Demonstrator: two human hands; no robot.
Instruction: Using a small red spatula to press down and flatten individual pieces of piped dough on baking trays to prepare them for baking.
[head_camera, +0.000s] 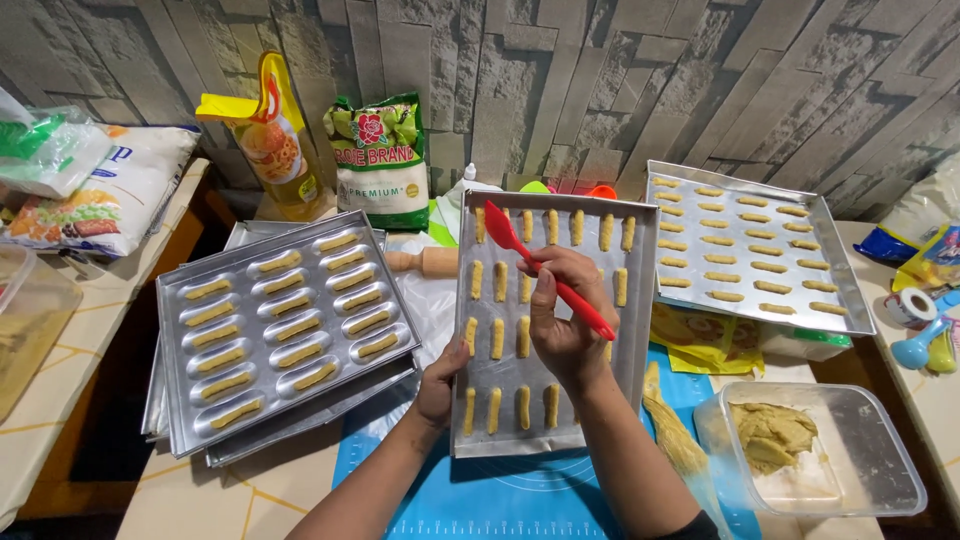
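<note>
Two hands work here: my right hand (565, 320) grips a red spatula (545, 268), my left hand (440, 385) holds the dough tray (600, 350). Near it stand a moulded tray (180, 400) and a plastic box (880, 470).

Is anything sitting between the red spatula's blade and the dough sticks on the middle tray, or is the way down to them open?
Nothing visible blocks it. The right hand holds the red spatula with its blade over the middle tray's upper-left dough sticks, no object between them. The left hand only grips the tray's left edge.

A flat rectangular metal baking tray (640, 300) holds rows of pale dough sticks (497, 339). Over it, the right hand (565, 315) grips a red silicone spatula (545, 268); the left hand (440, 380) clasps the tray's near-left edge.
</note>
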